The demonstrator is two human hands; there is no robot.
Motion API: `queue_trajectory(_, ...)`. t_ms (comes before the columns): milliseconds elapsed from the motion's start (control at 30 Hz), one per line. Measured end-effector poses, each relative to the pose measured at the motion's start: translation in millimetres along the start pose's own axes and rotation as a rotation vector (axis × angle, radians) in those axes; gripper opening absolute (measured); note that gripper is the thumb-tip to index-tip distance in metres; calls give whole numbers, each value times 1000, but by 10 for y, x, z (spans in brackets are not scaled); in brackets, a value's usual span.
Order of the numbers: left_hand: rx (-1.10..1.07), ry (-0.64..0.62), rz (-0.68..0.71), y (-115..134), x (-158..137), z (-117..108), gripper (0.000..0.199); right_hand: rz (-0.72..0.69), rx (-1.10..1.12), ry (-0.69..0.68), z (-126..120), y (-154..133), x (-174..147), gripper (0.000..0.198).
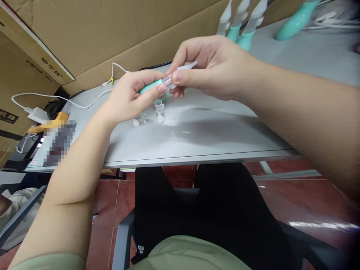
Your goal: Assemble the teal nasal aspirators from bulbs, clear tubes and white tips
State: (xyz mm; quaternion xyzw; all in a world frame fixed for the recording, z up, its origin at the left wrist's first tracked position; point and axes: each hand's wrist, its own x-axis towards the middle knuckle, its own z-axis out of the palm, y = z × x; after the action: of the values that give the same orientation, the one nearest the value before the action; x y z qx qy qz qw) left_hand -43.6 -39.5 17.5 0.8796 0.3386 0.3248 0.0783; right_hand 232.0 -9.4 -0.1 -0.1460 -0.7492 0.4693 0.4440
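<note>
My left hand is closed round the teal body of a nasal aspirator, thumb on top near its front end. With thumb and fingers, my right hand pinches the clear collecting cup and white nozzle at the other end. Cup and body meet between my hands; whether they are fully joined I cannot tell. Just below lie a small clear cup, a white cone-shaped tip, a second white tip and tiny ring-like pieces.
Several teal aspirators with white nozzles stand behind my right hand. Another teal body is at the back right by bundled cables. White cables, a charger and a yellow object lie left. Cardboard walls the back.
</note>
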Motion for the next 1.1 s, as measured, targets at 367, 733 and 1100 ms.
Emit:
queue_trajectory(367, -7, -12, 39, -13, 2, -1, 77, -23, 31, -20, -7, 15, 5, 51)
queue_trajectory(733, -11, -19, 26, 5, -3, -21, 81, -11, 19, -36, 12, -14, 5, 54)
queue_trajectory(1100, -14, -11, 37, 8, -3, -13, 83, -18, 67, -40, 33, -26, -8, 47)
